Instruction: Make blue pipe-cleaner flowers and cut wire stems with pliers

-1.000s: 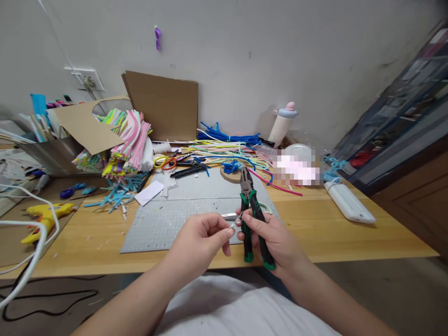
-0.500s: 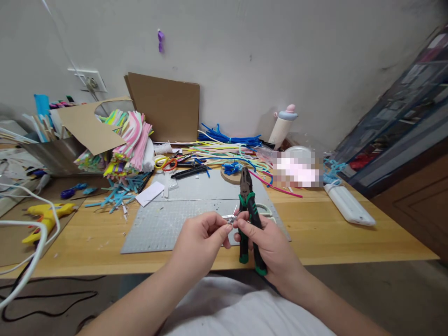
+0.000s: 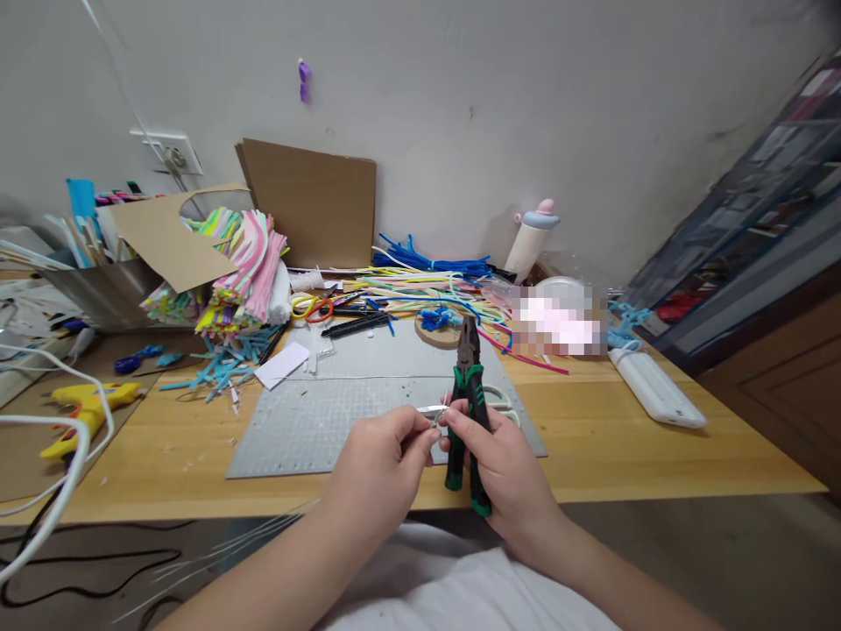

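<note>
Thin silvery wires (image 3: 216, 552) trail out at the lower left, past the table edge, on the far side of my left forearm. My left hand (image 3: 381, 460) pinches the wires' short ends between thumb and fingers. My right hand (image 3: 509, 460) carries combination pliers (image 3: 469, 350) with black and green handles, their jaws pointing up and away from me. Its thumb and forefinger also meet at the wire ends beside my left fingertips. Just behind the hands, pale-handled scissors (image 3: 503, 401) lie on the grey cutting mat (image 3: 295, 429), partly covered by the pliers and fingers.
A roll of tape (image 3: 439, 331) with blue pieces on it sits at the mat's back edge. Pipe cleaners (image 3: 420, 280) are heaped behind. A yellow glue gun (image 3: 92, 407) lies left, a white power bank-like block (image 3: 657, 386) right. A bottle (image 3: 529, 245) stands by the wall.
The pliers have shifted slightly right with my right hand. My left wrist has turned a little, and long wires now show beyond my left forearm. Both hands keep their hold.
</note>
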### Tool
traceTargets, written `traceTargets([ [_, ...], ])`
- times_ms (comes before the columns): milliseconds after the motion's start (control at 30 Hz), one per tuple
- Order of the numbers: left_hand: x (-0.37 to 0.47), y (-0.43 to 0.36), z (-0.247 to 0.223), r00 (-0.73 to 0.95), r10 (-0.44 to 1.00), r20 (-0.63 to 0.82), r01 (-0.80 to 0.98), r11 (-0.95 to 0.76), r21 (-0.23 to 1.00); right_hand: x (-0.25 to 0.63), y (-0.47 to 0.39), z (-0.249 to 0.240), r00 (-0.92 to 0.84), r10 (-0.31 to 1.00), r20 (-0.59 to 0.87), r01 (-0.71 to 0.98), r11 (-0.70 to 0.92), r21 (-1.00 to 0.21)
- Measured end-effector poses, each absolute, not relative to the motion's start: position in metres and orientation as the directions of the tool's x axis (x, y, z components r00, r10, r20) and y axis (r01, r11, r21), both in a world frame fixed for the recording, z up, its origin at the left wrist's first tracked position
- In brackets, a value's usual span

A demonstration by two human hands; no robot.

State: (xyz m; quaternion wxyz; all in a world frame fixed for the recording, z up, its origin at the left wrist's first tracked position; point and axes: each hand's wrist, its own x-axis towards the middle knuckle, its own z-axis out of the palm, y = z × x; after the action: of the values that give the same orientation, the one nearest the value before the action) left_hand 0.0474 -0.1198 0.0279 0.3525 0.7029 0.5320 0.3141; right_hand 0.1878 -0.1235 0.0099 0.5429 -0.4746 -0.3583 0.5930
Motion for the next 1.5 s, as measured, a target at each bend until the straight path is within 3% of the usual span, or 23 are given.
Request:
traceTargets([
  [267,0.047,-0.12,0.032,0.193,0.981,-0.013,0.458,-0.078,0.886,0.195,-0.12,0.009,0.17,0.966,-0.197,-0.299,-0.141,-0.944],
  [567,0.048,-0.112,0.025,0.181,0.944,-0.276,0.236,0.231,0.944,0.202,-0.112,0.004,0.229,0.956,-0.185,-0.273,-0.12,-0.955],
  [767,0.029,-0.11,0.044,0.078,0.98,-0.181,0.261,0.155,0.953,0.225,-0.126,0.005,-0.031,0.99,-0.135,-0.036,-0.136,-0.99],
  [967,0.013,-0.109,0.066,-0.003,1.0,0.015,0.525,-0.012,0.851,0.228,-0.144,0.014,-0.436,0.858,-0.271,-0.115,-0.352,-0.929],
  [1233,0.016,-0.115,0.074,0.1,0.985,0.139,0.759,-0.166,0.629,0.222,-0.147,0.015,-0.414,0.869,-0.269,-0.073,-0.326,-0.942],
  [1500,0.019,-0.121,0.075,0.109,0.983,0.15,0.8,-0.176,0.574,0.219,-0.149,0.016,-0.44,0.859,-0.263,-0.14,-0.354,-0.925],
])
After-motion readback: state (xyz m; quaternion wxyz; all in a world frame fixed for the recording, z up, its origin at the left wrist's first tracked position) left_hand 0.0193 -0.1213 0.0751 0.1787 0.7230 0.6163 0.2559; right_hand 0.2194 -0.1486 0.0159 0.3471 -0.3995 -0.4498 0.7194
